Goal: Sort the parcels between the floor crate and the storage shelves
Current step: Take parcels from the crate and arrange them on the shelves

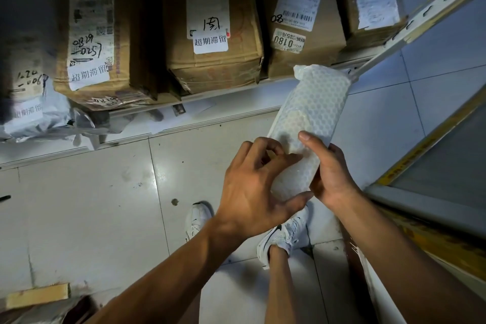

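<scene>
A long, white bubble-wrapped parcel (310, 123) stands tilted at centre right of the frame. The right hand (328, 173) grips its lower end, thumb across the front. The left hand (252, 187) pinches it with curled fingers.

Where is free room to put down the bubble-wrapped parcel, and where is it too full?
Both hands, left hand and right hand, hold the bubble-wrapped parcel. The low shelf is crowded: cardboard boxes stand side by side. Bare patches: the floor tiles left of the white shoes, and the floor right of the shelf post.
</scene>
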A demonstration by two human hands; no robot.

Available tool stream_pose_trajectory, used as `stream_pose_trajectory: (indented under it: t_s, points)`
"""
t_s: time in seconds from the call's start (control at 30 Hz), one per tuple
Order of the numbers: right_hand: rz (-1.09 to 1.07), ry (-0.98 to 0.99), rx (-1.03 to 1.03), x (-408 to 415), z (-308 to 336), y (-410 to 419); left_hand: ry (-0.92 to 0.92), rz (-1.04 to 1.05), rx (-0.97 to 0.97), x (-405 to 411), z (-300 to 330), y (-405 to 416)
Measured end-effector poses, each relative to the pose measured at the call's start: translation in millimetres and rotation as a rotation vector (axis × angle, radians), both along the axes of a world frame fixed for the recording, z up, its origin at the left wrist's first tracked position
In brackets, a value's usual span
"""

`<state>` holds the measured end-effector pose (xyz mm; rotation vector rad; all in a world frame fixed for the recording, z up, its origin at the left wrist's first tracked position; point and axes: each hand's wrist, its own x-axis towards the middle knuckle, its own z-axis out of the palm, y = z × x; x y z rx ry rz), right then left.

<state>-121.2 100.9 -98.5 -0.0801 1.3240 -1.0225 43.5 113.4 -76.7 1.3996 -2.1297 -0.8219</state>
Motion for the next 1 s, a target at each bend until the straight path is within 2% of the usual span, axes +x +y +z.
stream_pose_trajectory:
  t_s: [0.2, 0.33, 0.43, 0.67, 0.8, 0.9, 1.0]
  points:
    - [-0.055, 0.074, -0.046, -4.6, 0.5, 0.9, -0.065, 0.024, 0.150, -8.5, 13.5, -6.3]
    - [-0.040, 0.029, -0.134, -9.7, 7.9, -2.7, -0.035, 0.054, 0.159, -22.3, 21.5, -15.3]
    - [-0.075, 0.073, -0.196, -14.7, 14.8, -9.4, 0.019, 0.083, 0.179, -30.9, 22.9, -18.2]
    - [-0.030, 0.296, -0.414, -22.4, 27.7, -16.6, 0.375, 0.358, 0.525, -46.7, 26.6, -46.1]
    - [0.010, 0.368, -0.429, -37.4, 31.8, -23.5, 0.699, 0.365, 0.787, -34.9, 22.9, -60.3]
    - [0.189, 0.453, -0.362, -48.4, 33.5, -28.0, 0.881, 0.329, 0.972, -30.9, 17.4, -72.5]
    - [0.402, 0.373, -0.262, -61.6, 36.0, -27.8, 1.007, 0.306, 1.039, -35.0, 15.0, -91.0]
